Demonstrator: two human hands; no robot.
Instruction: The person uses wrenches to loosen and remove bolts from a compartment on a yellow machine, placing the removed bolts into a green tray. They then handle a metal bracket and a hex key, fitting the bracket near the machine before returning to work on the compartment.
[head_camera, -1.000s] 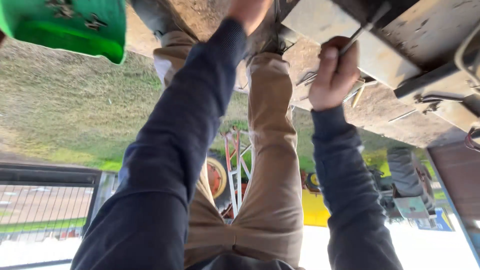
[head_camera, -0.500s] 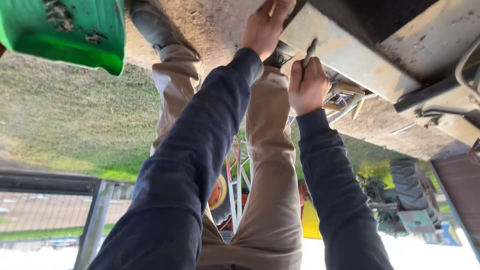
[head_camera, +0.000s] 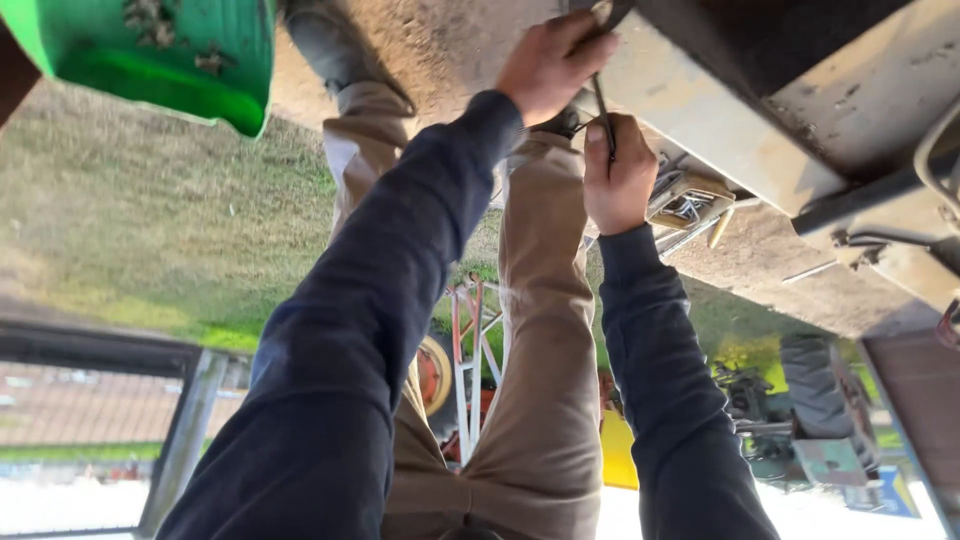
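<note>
Head view: left hand (head_camera: 552, 62) curled against grey metal machine underside (head_camera: 700, 100), right hand (head_camera: 618, 178) fisted round thin dark tool (head_camera: 603, 115); work apparently unfinished.

A green plastic tub (head_camera: 150, 55) fills the upper left of the frame. A small tray of nails (head_camera: 690, 203) sits right of centre. A red wheel (head_camera: 433, 375) and white frame (head_camera: 470, 350) show lower centre.
</note>
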